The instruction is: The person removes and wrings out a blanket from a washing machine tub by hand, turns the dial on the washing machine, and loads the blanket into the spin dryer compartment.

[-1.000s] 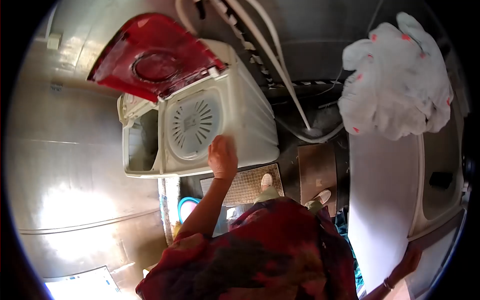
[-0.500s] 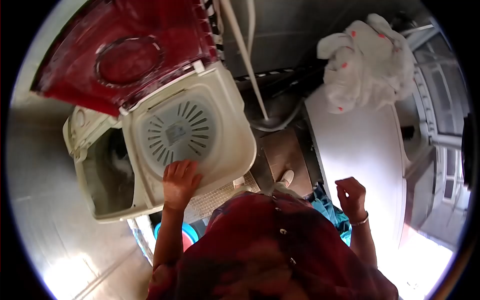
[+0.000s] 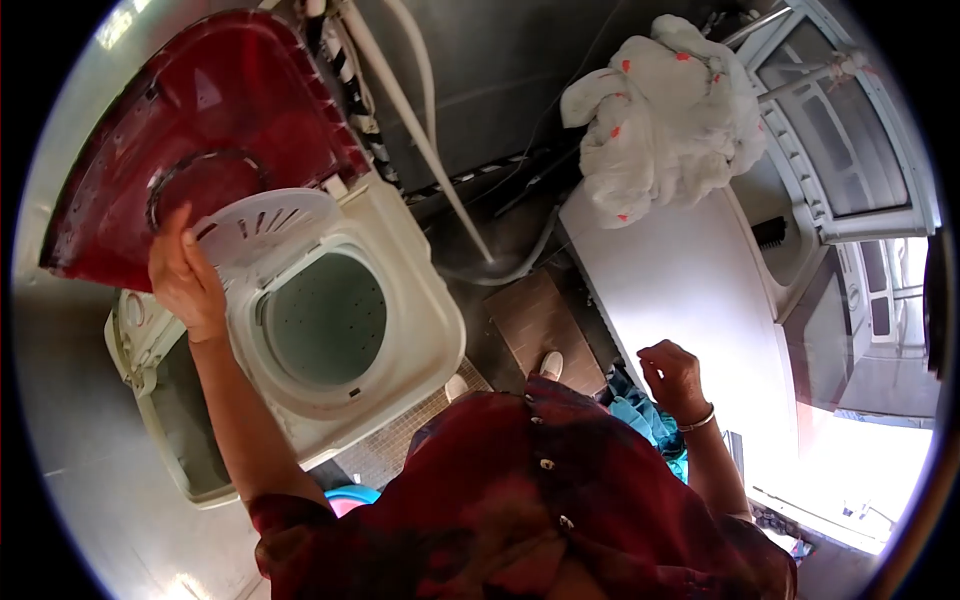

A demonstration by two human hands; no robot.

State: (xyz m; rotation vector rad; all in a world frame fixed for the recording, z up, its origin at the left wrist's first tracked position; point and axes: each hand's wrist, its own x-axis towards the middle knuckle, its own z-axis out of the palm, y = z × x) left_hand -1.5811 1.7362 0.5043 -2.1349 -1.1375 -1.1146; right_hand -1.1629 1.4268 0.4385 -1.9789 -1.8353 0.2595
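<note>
A twin-tub washing machine [image 3: 425, 300] stands at the left, its dark red lid [image 3: 230, 90] raised. The round slotted inner cover [image 3: 270, 225] is tilted up, leaving the drum [image 3: 330, 318] uncovered. My left hand [image 3: 188, 280] is raised at the cover's left edge, in front of the red lid, with its fingers apart and nothing seen in it. My right hand [image 3: 675, 380] hangs over the near edge of a white surface, its fingers curled together; whether they hold anything is hidden.
A white bundle with red spots [image 3: 670, 120] lies on the far end of the white surface [image 3: 680, 270]. A pipe [image 3: 420, 140] and a hose [image 3: 535, 255] are behind the machine. Teal cloth [image 3: 640, 415] is low beside my right hand. A blue-rimmed tub [image 3: 352, 494] sits below.
The slotted cover has swung up from lying flat, showing the drum. My left hand has moved up and left. The view has shifted, and my right hand remains curled.
</note>
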